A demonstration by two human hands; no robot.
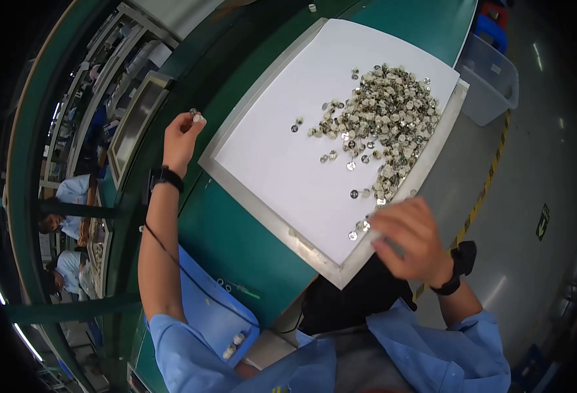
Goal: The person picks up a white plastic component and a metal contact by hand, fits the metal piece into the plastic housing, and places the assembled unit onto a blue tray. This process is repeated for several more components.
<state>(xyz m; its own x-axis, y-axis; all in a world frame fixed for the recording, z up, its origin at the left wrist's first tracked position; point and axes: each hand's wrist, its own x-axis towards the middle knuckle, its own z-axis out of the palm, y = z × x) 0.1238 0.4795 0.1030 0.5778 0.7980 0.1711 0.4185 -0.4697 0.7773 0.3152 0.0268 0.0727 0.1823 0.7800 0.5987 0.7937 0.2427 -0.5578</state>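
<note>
My left hand [181, 145] is raised beyond the tray's left side, fingers pinched on a small white-and-silver part [198, 119]. Over the tray's near right edge hovers my right hand [414, 237], its fingers bent and smeared by motion; whether it holds anything is hidden. Beside its fingertips lie a few loose parts [353, 236]. A large pile of small round cream-and-metal parts [393, 111] covers the right side of the white-lined tray [269, 118], with several strays scattered toward its middle.
The tray's metal rim rests on a green table [236, 229]. Near my left arm sits a blue tray [210, 308] with a few small white pieces. A clear plastic bin [488, 78] stands at the far right. Two people [72, 216] work beyond a green frame at left.
</note>
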